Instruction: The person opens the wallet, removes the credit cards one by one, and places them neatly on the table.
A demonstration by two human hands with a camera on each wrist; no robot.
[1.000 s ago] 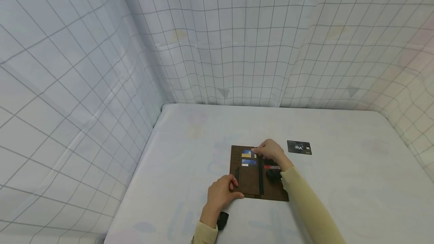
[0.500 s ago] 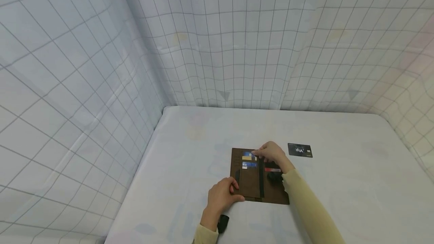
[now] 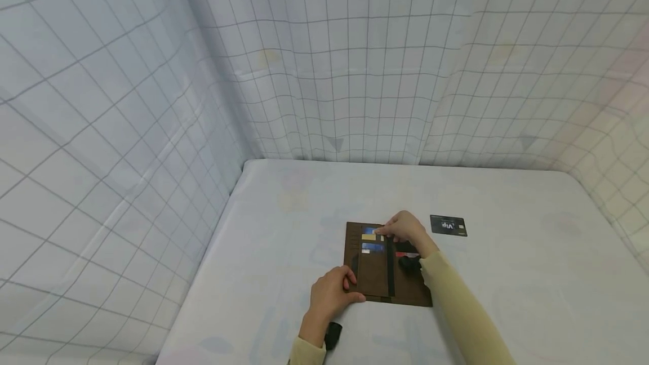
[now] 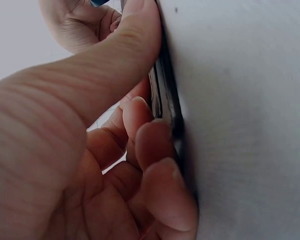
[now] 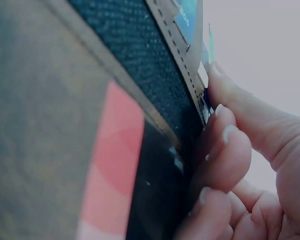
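An open brown wallet lies flat on the white table, a dark elastic band down its middle. My left hand grips its near left corner, thumb along the near edge and fingers curled at the left side. At the top slot, my right hand pinches a blue card by its right end; the fingertips partly hide it. Below, another blue card sits in a slot. A red card shows in the wallet's right half, close under the right hand in the right wrist view.
A black card marked "Vip" lies on the table, right of and beyond the wallet. White grid-patterned curtains hang behind the table and at both sides. A black wrist device is on the left wrist.
My right hand and its pinched card shift slightly at the top slot, the fingertips now covering more of the card. The left hand stays at the corner. The head view has tilted up slightly.
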